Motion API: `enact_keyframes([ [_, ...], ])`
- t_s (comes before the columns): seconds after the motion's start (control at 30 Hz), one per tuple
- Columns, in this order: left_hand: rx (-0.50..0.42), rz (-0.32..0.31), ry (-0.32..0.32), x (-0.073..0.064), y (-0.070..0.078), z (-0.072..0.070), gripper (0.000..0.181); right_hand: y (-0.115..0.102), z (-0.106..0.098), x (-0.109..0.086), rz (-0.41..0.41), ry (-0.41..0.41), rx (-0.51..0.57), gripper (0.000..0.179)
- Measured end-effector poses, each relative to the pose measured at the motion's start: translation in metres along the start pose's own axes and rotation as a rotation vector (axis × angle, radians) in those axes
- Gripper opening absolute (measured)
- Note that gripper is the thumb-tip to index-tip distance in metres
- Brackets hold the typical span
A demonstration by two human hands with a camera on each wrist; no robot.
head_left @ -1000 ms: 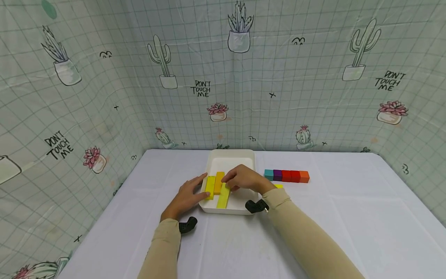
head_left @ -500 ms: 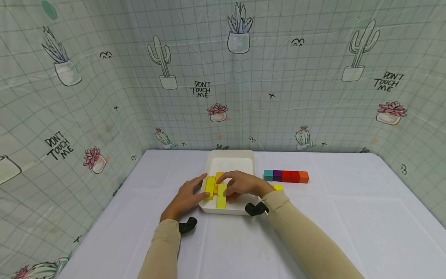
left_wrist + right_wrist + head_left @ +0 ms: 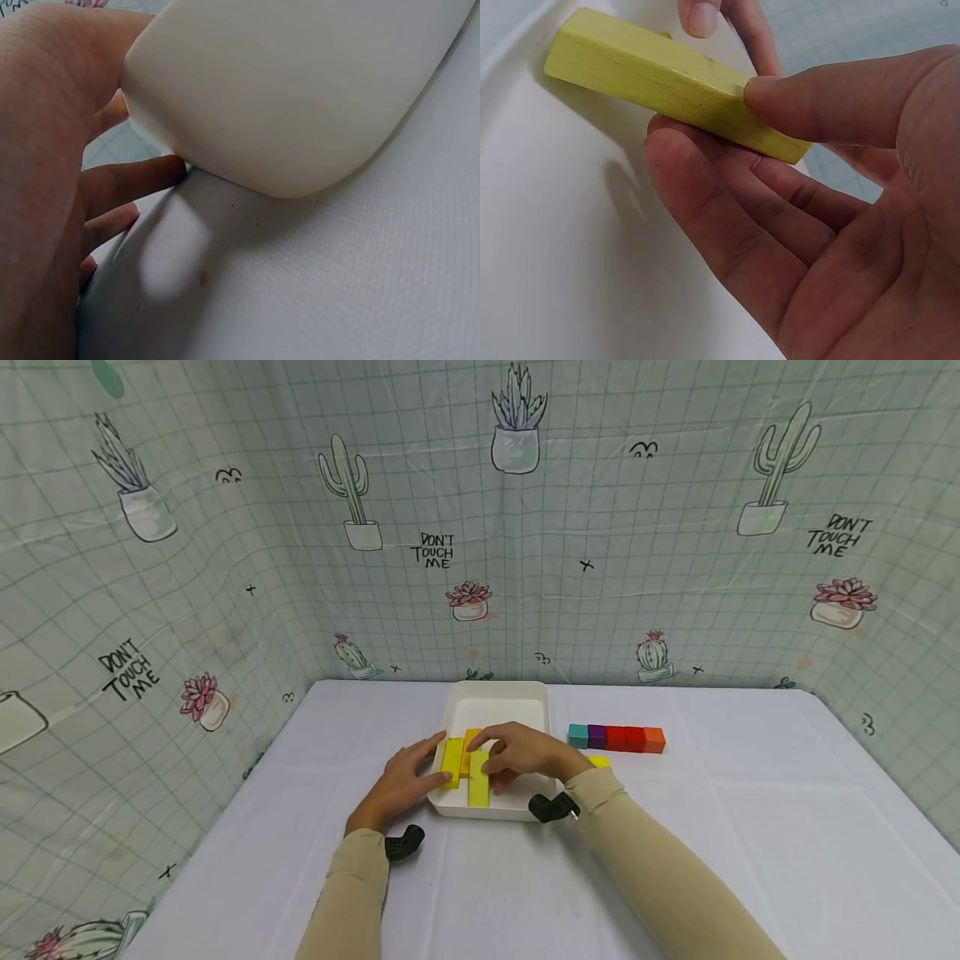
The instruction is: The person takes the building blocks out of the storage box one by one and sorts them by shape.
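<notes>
My right hand [image 3: 528, 753] pinches a lime-yellow wooden block [image 3: 478, 787] over the white tray [image 3: 498, 700]. In the right wrist view the thumb lies on one face of this block [image 3: 667, 79], with curled fingers underneath. Its index fingertip reaches toward an amber block [image 3: 472, 739] inside the tray, partly hidden behind the lime-yellow one. At the tray's left, a bright yellow block [image 3: 452, 762] lies near the wall. My left hand [image 3: 401, 783] holds that side of the tray, thumb over the rim at the yellow block and fingers outside, seen from below in the left wrist view.
Right of the tray stands a row of cubes: teal [image 3: 577, 736], purple [image 3: 597, 737], two red [image 3: 625, 739] and orange [image 3: 654, 741]. A yellow piece [image 3: 598, 762] shows partly behind the right wrist. A patterned cloth backdrop [image 3: 525, 635] rises behind the white-covered table [image 3: 750, 827].
The lime-yellow block has turned from a slant to line up with the tray's length, its far end swinging left. My right index finger has stretched left toward the amber block. The left hand stays put.
</notes>
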State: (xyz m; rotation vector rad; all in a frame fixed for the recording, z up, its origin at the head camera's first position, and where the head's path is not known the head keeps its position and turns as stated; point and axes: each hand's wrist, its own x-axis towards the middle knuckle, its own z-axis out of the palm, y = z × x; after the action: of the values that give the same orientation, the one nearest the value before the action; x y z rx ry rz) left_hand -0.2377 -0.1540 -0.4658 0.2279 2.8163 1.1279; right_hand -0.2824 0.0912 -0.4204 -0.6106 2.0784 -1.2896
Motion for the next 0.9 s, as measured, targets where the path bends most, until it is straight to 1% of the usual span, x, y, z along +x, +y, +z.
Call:
enact_keyframes([
  [0.3, 0.009, 0.001, 0.003, 0.002, 0.002, 0.001, 0.072, 0.005, -0.011, -0.002, -0.007, 0.09, 0.029, 0.04],
  [0.53, 0.016, -0.014, 0.007, 0.005, 0.003, 0.002, 0.073, 0.008, -0.018, -0.007, -0.006, 0.135, 0.134, 0.045],
  [0.77, -0.001, -0.014, 0.013, 0.005, 0.003, 0.004, 0.073, 0.013, -0.024, -0.015, -0.02, 0.21, 0.2, 0.048],
  [0.9, 0.007, -0.007, 0.021, 0.006, 0.002, 0.005, 0.073, 0.013, -0.028, -0.021, -0.03, 0.257, 0.243, 0.049],
])
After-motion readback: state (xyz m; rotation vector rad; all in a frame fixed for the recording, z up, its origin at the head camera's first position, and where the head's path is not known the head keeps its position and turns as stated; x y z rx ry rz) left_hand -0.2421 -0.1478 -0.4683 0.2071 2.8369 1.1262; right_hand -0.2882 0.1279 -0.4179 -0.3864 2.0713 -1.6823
